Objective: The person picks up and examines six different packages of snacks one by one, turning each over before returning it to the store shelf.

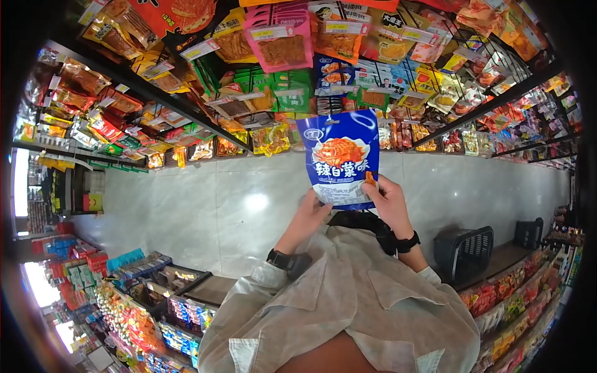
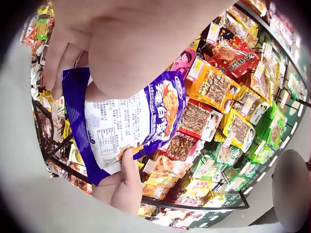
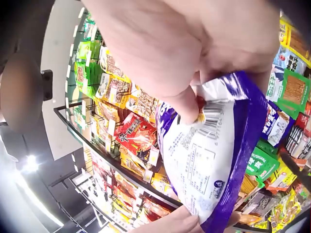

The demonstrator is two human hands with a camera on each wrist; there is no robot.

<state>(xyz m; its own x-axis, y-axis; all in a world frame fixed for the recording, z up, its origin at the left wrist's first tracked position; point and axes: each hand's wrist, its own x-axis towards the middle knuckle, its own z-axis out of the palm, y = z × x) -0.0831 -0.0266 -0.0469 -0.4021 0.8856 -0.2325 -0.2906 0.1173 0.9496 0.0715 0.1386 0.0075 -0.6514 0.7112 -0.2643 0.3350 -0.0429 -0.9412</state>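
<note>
A blue snack bag point(image 1: 339, 146) with Chinese lettering and a picture of orange-red food is held upright in front of the body. My left hand point(image 1: 311, 214) pinches its lower left corner. At the lower right edge, my right hand point(image 1: 393, 205) grips the bag with the thumb over the front. White printed panels with a table of small text and a barcode show on the bag point(image 2: 114, 128) in the left wrist view. In the right wrist view the thumb of my right hand point(image 3: 150, 53) presses beside the barcode. The fingers behind the bag are hidden.
Racks of hanging snack packets point(image 1: 280, 46) curve across the front, with price tags on their hooks. Pale tiled floor point(image 1: 186, 193) lies between them and me. A dark shopping basket point(image 1: 463, 252) stands to the right. Low shelves of packaged goods point(image 1: 134, 317) are at the left.
</note>
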